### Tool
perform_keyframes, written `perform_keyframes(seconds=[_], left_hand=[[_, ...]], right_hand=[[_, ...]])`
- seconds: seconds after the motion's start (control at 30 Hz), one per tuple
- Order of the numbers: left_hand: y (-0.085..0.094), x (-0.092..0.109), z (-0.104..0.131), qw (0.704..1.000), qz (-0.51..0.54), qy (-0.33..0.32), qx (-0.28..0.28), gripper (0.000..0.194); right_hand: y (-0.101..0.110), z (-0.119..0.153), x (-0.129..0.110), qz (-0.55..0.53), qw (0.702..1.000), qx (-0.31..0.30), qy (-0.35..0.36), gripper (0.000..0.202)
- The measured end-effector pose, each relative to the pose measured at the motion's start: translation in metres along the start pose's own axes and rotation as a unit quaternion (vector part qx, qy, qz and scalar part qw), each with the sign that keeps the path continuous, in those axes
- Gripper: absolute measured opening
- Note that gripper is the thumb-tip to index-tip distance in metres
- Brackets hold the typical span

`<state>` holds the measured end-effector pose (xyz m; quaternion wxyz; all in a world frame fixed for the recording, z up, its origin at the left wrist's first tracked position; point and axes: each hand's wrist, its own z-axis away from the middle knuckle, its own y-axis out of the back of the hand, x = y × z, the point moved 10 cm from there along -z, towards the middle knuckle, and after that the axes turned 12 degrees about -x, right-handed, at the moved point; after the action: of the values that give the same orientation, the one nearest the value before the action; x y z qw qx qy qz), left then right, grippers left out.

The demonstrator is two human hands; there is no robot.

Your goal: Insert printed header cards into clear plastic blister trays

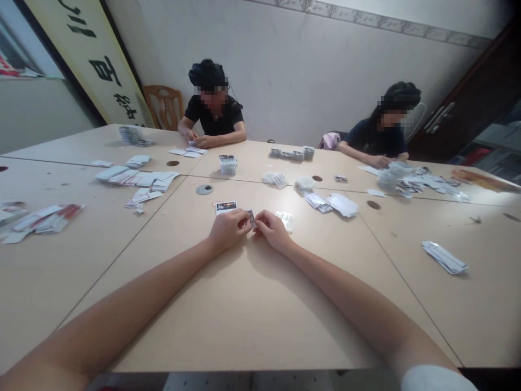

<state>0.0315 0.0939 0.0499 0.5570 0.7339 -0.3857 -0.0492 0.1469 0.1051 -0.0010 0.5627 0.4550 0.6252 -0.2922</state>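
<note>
Toward the bench's (260,309) left edge lie cards (49,221). Well in from the near edge's middle, a printed card (226,206) lies just beyond the left hand (230,228), which pinches a small card (252,218). The right hand (273,228) pinches its right side. Steady it with one hand and work it lightly with the other, lest it bend. Strips (444,258) lie toward the right edge.

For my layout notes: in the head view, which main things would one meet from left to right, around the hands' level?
Red-and-white cards, white cards, left hand, held piece, right hand, white sheets, white strips.
</note>
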Motion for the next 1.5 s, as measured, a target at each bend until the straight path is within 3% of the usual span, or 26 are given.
perform_keyframes(seconds=[0.63, 0.77, 1.07, 1.3, 1.5], left_hand=[[-0.006, -0.023, -0.004, 0.994, 0.038, 0.090, -0.038, 0.029], [-0.004, -0.019, -0.004, 0.995, 0.054, 0.080, -0.037, 0.039], [-0.012, -0.011, -0.005, 0.996, 0.056, 0.028, -0.067, 0.028], [-0.016, -0.002, -0.005, 0.996, 0.040, -0.019, -0.076, 0.029], [-0.018, -0.003, -0.006, 0.996, 0.004, 0.006, -0.093, 0.027]], right_hand=[[0.004, 0.001, 0.003, -0.024, 0.999, 0.016, -0.017, 0.008], [0.004, 0.001, 0.002, -0.020, 1.000, 0.017, -0.013, 0.007], [0.001, 0.001, -0.005, -0.006, 1.000, -0.002, 0.002, 0.011], [0.005, 0.001, 0.002, -0.054, 0.998, 0.018, 0.000, 0.020], [0.004, 0.001, 0.003, -0.073, 0.997, 0.013, -0.002, 0.024]])
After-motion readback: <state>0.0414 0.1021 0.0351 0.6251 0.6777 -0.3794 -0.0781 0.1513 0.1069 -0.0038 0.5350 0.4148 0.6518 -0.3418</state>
